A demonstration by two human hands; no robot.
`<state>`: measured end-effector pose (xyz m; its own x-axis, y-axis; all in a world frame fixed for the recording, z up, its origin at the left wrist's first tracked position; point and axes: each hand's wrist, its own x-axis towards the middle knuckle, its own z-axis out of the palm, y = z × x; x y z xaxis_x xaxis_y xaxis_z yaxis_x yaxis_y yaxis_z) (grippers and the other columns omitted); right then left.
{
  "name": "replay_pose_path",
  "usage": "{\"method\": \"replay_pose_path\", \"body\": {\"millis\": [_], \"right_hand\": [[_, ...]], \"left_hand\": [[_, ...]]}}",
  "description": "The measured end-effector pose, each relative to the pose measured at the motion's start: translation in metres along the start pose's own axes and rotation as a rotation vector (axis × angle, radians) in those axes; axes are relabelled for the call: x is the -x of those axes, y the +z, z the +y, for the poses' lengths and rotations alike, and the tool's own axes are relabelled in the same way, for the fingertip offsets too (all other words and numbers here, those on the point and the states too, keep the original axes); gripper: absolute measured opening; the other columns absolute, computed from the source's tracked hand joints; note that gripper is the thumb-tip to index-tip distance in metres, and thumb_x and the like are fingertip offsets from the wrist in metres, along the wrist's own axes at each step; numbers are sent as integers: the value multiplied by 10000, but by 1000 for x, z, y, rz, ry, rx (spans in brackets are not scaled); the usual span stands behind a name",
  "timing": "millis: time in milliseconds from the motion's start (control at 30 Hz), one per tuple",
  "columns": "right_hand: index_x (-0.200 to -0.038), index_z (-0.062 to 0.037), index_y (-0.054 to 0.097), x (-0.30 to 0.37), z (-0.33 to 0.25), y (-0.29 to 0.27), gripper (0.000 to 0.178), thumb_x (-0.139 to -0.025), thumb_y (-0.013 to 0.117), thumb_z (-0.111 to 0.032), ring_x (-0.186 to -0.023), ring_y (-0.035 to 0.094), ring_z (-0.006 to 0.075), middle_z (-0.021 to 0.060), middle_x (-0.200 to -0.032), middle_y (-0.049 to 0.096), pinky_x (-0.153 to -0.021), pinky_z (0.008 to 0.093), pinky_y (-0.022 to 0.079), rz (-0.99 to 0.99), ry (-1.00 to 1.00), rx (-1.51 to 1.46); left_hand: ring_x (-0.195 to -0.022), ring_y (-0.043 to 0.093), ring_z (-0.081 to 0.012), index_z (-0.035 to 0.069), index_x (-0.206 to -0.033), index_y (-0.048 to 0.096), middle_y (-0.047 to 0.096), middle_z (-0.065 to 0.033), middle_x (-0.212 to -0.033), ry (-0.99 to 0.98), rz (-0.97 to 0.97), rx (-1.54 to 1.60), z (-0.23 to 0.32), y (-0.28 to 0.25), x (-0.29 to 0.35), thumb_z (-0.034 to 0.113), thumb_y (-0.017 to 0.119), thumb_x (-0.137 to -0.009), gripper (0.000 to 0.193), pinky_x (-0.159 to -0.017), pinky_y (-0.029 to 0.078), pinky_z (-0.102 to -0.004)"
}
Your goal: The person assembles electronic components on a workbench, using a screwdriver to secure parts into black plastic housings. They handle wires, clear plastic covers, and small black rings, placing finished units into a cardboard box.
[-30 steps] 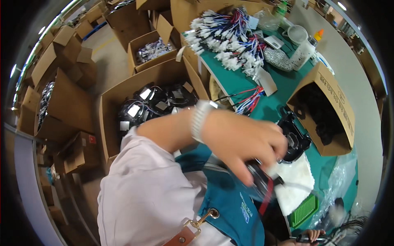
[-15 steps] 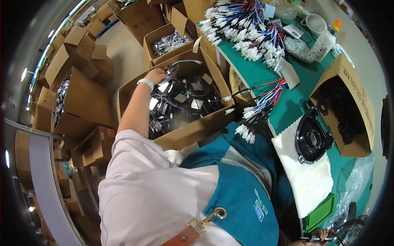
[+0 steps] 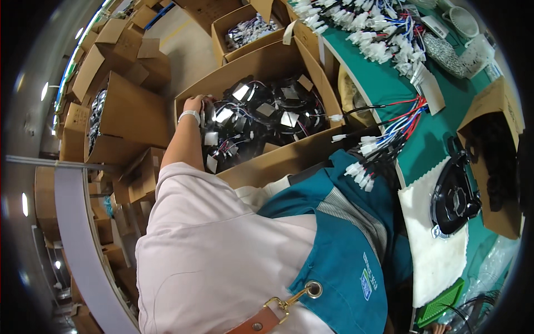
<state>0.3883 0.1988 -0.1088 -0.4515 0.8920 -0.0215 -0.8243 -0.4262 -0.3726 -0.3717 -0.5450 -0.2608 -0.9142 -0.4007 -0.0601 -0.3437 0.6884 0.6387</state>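
Note:
My left hand [image 3: 196, 104], with a white band at the wrist, reaches down into a large open cardboard box [image 3: 278, 158] on the floor to my left. The box holds several black round fans [image 3: 267, 106] with thin wires and white tags. My fingers curl over a shiny black fan [image 3: 210, 116] at the box's left end. Of my right hand, only a sliver of fingers [image 3: 441, 328] shows at the bottom edge, and its grip is hidden. Another black fan [image 3: 456, 195] lies on a white cloth [image 3: 439, 267] on the green table.
Red, blue and black wire harnesses [image 3: 389, 142] with white plugs hang over the green table's [image 3: 389, 83] edge, with more bundles [image 3: 356, 28] further back. An open brown box [image 3: 492, 119] stands at the right. More cardboard boxes [image 3: 133, 111] crowd the floor at left. A green tray [image 3: 439, 303] sits lower right.
A second ago my left hand held a black part with a red wire over the table. It has swung left and down into the fan box, and my view has turned that way.

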Motion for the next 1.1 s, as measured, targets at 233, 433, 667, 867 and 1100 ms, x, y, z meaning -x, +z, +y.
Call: {"method": "replay_pose_path", "body": {"millis": [233,433,667,867,1100], "right_hand": [[-1210,122,402,14,-21,0,484,-786,549,-59,-567,427,96,29,-719,410,-567,223,415,-83,-18,-9],[-1242,91,406,14,2,19,508,-796,605,-50,-590,425,86,9,-730,392,-572,223,405,-121,-35,-71],[-1282,51,405,20,13,22,499,-848,593,-108,-614,425,100,17,-735,389,-592,240,384,-170,-39,-117],[-1316,31,377,22,13,23,517,-868,571,-139,-618,414,101,19,-736,377,-605,251,377,-190,-32,-110],[-1322,32,371,19,12,18,519,-871,562,-140,-614,409,101,18,-735,376,-593,250,370,-183,-39,-122]], "left_hand": [[-977,517,-279,-23,-1148,484,529,-165,-1066,688,470,496,272,55,196,189,599,-835,396,-887,407,-383],[-859,562,-214,119,-982,631,590,-63,-913,2068,-517,368,398,17,410,205,665,-732,266,-677,439,-367],[-803,525,-190,78,-885,574,524,-27,-823,2230,-552,164,406,84,499,140,581,-705,190,-722,411,-310],[-697,490,-162,80,-821,543,470,-7,-737,2338,-804,426,391,83,529,174,589,-716,148,-629,378,-295],[-727,494,-164,68,-807,539,502,-25,-794,2333,-959,597,378,83,584,154,582,-740,117,-639,381,-282]]}}
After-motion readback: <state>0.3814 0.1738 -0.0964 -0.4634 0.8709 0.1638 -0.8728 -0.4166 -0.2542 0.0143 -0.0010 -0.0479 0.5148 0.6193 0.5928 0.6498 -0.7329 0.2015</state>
